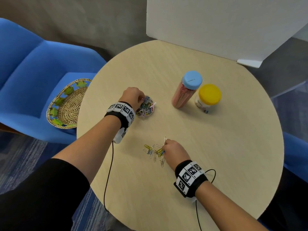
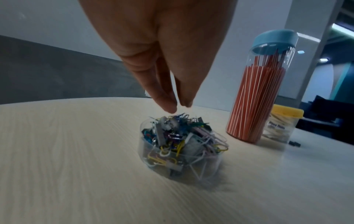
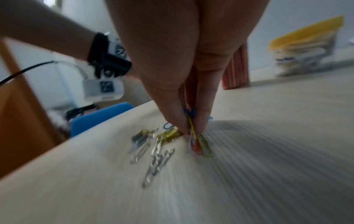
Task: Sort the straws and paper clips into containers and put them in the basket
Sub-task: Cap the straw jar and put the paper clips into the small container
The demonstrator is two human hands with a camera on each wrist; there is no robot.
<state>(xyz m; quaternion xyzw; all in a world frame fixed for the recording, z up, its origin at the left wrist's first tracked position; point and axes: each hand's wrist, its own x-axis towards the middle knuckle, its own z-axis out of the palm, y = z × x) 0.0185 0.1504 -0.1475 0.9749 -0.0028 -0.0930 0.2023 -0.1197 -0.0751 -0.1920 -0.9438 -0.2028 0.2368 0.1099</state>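
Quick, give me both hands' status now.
Left hand: open, fingertips just above the clip tub, holding nothing visible.
Right hand: pinching coloured paper clips from the table pile.

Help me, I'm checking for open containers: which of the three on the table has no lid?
The low clear tub of clips under the left hand. The tall straw jar has a blue lid, the short jar a yellow one.

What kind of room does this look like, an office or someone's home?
Probably an office lounge or meeting corner, though that is a guess. A small round wood-look table stands on striped blue-grey carpet beside a blue upholstered chair, with a plain grey wall behind. A white board screens the far edge.
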